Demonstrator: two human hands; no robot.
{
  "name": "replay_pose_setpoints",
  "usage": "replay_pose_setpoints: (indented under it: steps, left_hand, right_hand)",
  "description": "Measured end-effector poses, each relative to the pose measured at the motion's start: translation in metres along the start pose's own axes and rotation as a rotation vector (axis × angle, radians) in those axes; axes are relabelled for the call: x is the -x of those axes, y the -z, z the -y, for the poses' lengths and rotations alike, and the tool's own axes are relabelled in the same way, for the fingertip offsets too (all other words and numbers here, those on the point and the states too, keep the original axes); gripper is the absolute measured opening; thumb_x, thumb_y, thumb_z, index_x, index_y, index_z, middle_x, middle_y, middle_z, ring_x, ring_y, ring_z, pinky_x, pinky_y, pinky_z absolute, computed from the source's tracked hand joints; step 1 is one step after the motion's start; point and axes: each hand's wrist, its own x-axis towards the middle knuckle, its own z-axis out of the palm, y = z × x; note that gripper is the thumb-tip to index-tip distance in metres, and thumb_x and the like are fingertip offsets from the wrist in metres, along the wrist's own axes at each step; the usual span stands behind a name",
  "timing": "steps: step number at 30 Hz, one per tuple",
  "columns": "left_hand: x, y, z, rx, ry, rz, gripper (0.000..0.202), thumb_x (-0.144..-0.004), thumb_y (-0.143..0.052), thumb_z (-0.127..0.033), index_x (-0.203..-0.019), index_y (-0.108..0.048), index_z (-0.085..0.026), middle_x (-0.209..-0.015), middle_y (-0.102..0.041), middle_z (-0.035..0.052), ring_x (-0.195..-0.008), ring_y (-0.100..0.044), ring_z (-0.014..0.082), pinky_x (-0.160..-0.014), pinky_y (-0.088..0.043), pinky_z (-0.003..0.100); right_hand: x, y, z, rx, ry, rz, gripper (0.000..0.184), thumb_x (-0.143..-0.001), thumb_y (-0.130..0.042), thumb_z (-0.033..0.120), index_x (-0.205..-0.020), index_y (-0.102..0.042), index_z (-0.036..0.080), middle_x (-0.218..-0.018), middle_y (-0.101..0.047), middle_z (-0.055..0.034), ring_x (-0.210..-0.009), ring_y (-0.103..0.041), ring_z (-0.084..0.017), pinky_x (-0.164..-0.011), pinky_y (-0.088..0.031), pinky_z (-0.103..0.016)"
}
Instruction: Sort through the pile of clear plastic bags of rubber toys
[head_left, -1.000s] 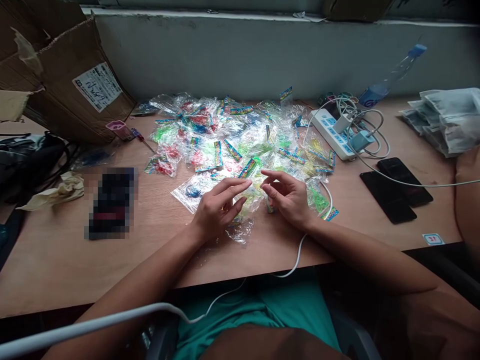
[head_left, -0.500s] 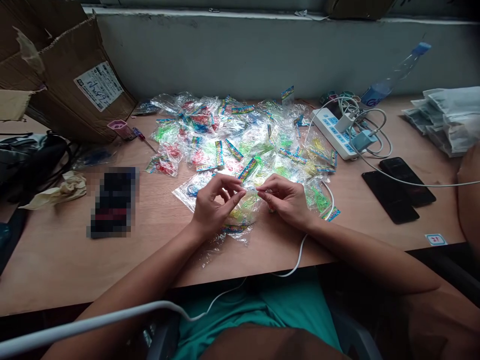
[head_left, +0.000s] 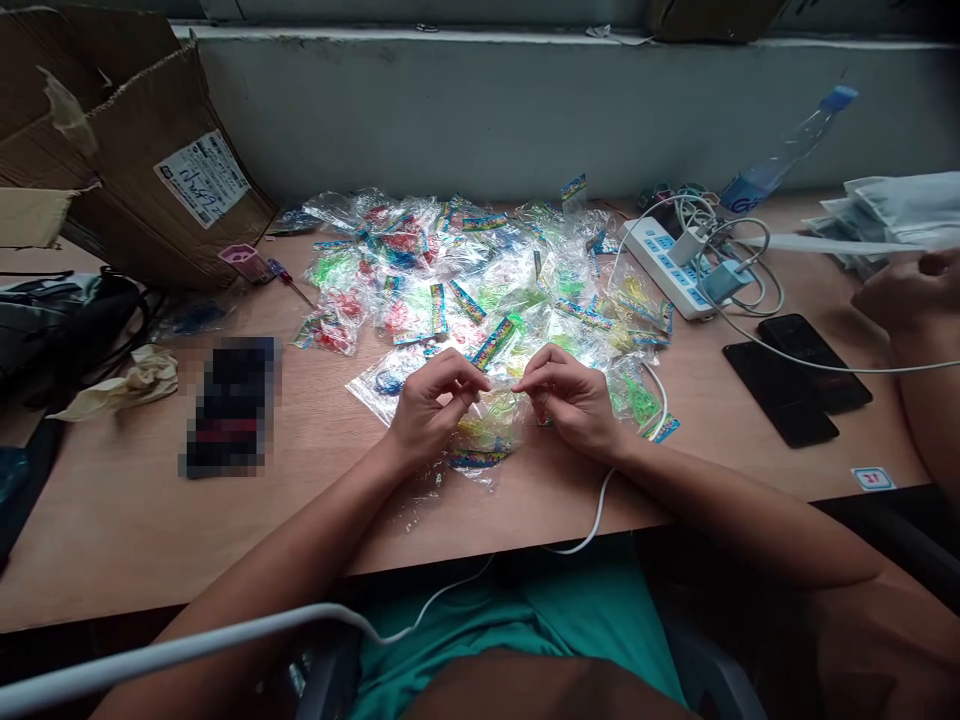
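In the head view, my left hand (head_left: 435,400) and my right hand (head_left: 574,400) face each other a short gap apart over the near edge of a pile of packets. Each has thumb and forefinger closed in a pinch on the upper edge of a clear plastic bag (head_left: 491,432). Something yellow shows inside this bag, and a blue printed label (head_left: 480,458) is at its near end. Just beyond my hands lies a heap of similar clear packets (head_left: 480,285) with red, green, yellow and blue contents. The fingertips hide part of the bag's edge.
A power strip (head_left: 667,265) with tangled cables stands right of the heap, near a tilted bottle (head_left: 780,155). Two dark phones (head_left: 780,390) lie at right, where another person's hand (head_left: 911,295) holds a white strip. At left are a cardboard box (head_left: 165,150) and a screwdriver (head_left: 289,280).
My hands keep their pinch almost in place, with the left thumb slightly drawn back. At the right edge, another person's hand has come into view with a white strip.
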Motion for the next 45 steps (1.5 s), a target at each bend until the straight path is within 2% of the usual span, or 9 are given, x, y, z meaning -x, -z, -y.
replay_pose_setpoints:
  steps: [6,9,13,18,28,35,40,43,45]
  left_hand:
    - [0.0,0.0,0.0,0.094,0.031,0.006,0.01,-0.088,-0.064,-0.012,-0.085,-0.07,-0.019,-0.084,-0.066,0.0025,-0.078,-0.065,0.0131,-0.068,-0.055,0.026]
    - [0.0,0.0,0.0,0.115,0.061,-0.005,0.008,-0.087,-0.063,-0.013,-0.085,-0.07,-0.018,-0.084,-0.066,0.0027,-0.074,-0.065,0.0122,-0.064,-0.056,0.024]
    - [0.001,-0.001,-0.003,0.139,0.072,-0.009,0.01,-0.086,-0.061,-0.012,-0.083,-0.068,-0.017,-0.082,-0.067,0.0013,-0.068,-0.067,0.01,-0.062,-0.056,0.023]
    - [0.001,0.0,-0.003,0.038,0.017,-0.075,0.018,-0.083,-0.055,-0.007,-0.078,-0.069,-0.018,-0.077,-0.068,-0.0002,-0.064,-0.066,0.0095,-0.059,-0.052,0.022]
    - [0.001,0.003,-0.003,-0.07,0.008,-0.139,0.022,-0.088,-0.054,-0.01,-0.084,-0.074,-0.018,-0.073,-0.069,-0.0003,-0.065,-0.065,0.0119,-0.065,-0.052,0.027]
    - [-0.003,0.017,-0.007,-0.254,-0.133,-0.308,0.018,-0.09,-0.057,-0.012,-0.08,-0.068,-0.021,-0.081,-0.069,0.0007,-0.08,-0.065,0.0158,-0.075,-0.051,0.032]
    - [-0.017,0.032,-0.021,-0.338,-0.322,-0.489,0.018,-0.091,-0.059,-0.012,-0.083,-0.07,-0.023,-0.085,-0.068,0.0008,-0.087,-0.065,0.0173,-0.081,-0.054,0.037]
    - [-0.02,0.045,-0.04,-0.396,-0.369,-0.488,0.017,-0.096,-0.059,-0.017,-0.09,-0.072,-0.025,-0.091,-0.069,-0.0001,-0.093,-0.066,0.0177,-0.087,-0.055,0.04]
    - [-0.012,0.058,-0.053,-0.452,-0.324,-0.411,0.013,-0.098,-0.06,-0.023,-0.096,-0.073,-0.025,-0.094,-0.069,-0.0002,-0.094,-0.067,0.0177,-0.088,-0.056,0.041]
  right_hand:
    - [0.002,-0.001,0.001,-0.038,-0.052,0.012,0.014,-0.097,-0.071,0.031,-0.094,-0.084,0.025,-0.097,-0.065,-0.0041,-0.055,-0.061,-0.006,-0.046,-0.055,-0.023]
    - [0.002,-0.001,0.0,-0.04,-0.106,0.069,0.018,-0.099,-0.068,0.033,-0.096,-0.083,0.024,-0.092,-0.072,-0.0041,-0.049,-0.062,-0.006,-0.043,-0.052,-0.021]
    - [0.001,-0.001,0.001,0.0,-0.089,0.105,0.018,-0.098,-0.064,0.026,-0.096,-0.082,0.022,-0.08,-0.071,-0.0014,-0.048,-0.063,-0.007,-0.044,-0.05,-0.02]
    - [0.002,0.0,0.002,0.025,-0.064,0.11,0.021,-0.096,-0.059,0.018,-0.099,-0.08,0.02,-0.084,-0.069,-0.0016,-0.05,-0.065,-0.007,-0.046,-0.052,-0.021]
    - [0.002,0.001,0.003,0.089,-0.044,0.154,0.024,-0.102,-0.062,0.032,-0.11,-0.082,0.021,-0.099,-0.073,-0.0067,-0.052,-0.063,-0.006,-0.048,-0.052,-0.022]
    - [0.001,-0.003,-0.002,0.074,-0.011,0.004,0.024,-0.1,-0.068,0.042,-0.104,-0.084,0.025,-0.091,-0.077,-0.0049,-0.051,-0.065,-0.008,-0.046,-0.054,-0.024]
    - [0.001,-0.004,0.0,0.11,0.099,-0.109,0.017,-0.098,-0.071,0.035,-0.101,-0.084,0.026,-0.092,-0.079,-0.0044,-0.052,-0.068,-0.01,-0.049,-0.056,-0.026]
    - [0.0,-0.003,0.0,0.145,0.201,-0.158,0.014,-0.097,-0.071,0.03,-0.102,-0.084,0.027,-0.087,-0.078,-0.0029,-0.056,-0.07,-0.011,-0.055,-0.059,-0.028]
    - [0.001,-0.002,-0.002,0.169,0.22,-0.178,0.014,-0.098,-0.07,0.029,-0.103,-0.083,0.027,-0.084,-0.076,-0.0022,-0.06,-0.072,-0.012,-0.06,-0.062,-0.031]
